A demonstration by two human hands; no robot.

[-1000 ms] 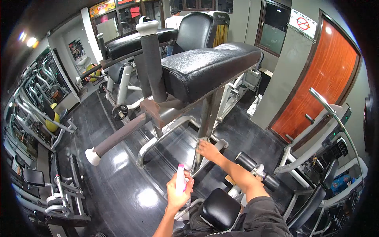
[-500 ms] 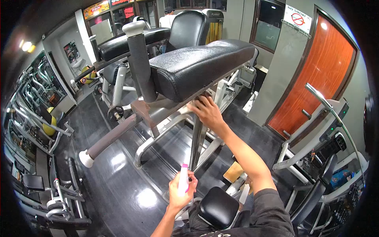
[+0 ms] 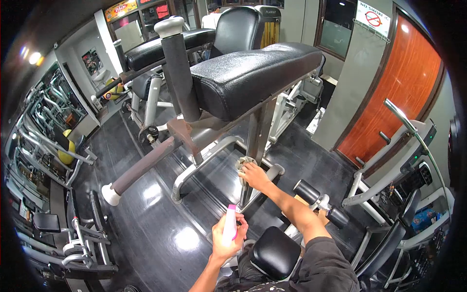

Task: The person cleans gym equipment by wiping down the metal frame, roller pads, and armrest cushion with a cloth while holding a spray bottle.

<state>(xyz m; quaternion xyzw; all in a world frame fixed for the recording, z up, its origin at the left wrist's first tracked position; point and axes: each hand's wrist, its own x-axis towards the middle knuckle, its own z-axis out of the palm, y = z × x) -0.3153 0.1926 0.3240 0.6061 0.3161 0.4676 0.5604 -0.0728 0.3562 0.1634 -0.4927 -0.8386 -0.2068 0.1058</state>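
Observation:
My left hand (image 3: 225, 239) is wrapped round a white bottle with a pink top (image 3: 230, 223), held upright at the lower centre. Further forward, my right hand (image 3: 253, 175) presses a crumpled greyish cloth (image 3: 244, 164) to the upright metal post (image 3: 256, 141) of an exercise machine. Above that hand runs the machine's long black pad (image 3: 258, 78). A dark handle with a white end cap (image 3: 111, 194) sticks out to the left. Just below my hands is a black seat (image 3: 275, 253).
Foam rollers (image 3: 307, 191) stand right of my right forearm. Another machine's backrest (image 3: 237, 29) rises behind the pad, with a person in white (image 3: 211, 20) beyond. An orange door (image 3: 393, 92) and a grey-framed machine (image 3: 406, 170) are on the right.
Half a second ago my right hand was high under the long pad; now it is lower on the post with the cloth. My left hand keeps the bottle. The view has shifted slightly.

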